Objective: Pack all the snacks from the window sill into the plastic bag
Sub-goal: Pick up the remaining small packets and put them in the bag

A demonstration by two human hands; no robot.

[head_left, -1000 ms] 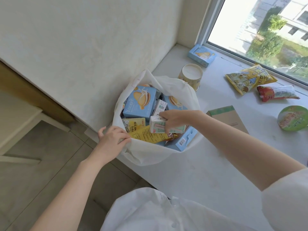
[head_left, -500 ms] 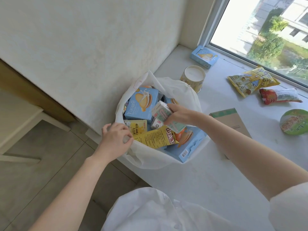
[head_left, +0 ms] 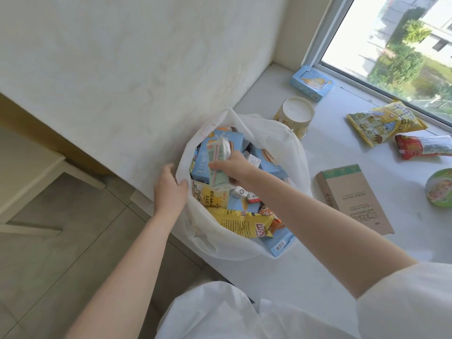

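The left hand (head_left: 169, 189) grips the white plastic bag (head_left: 247, 248) by its rim to keep the mouth open while the right hand (head_left: 233, 166) pinches what looks like a pale green drink carton (head_left: 219, 162) inside it, among the packed snacks.

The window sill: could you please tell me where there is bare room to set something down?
Bare sill lies between the paper cup, yellow snack packet and brown box, and again nearer than the box. The plastic bag is crowded.
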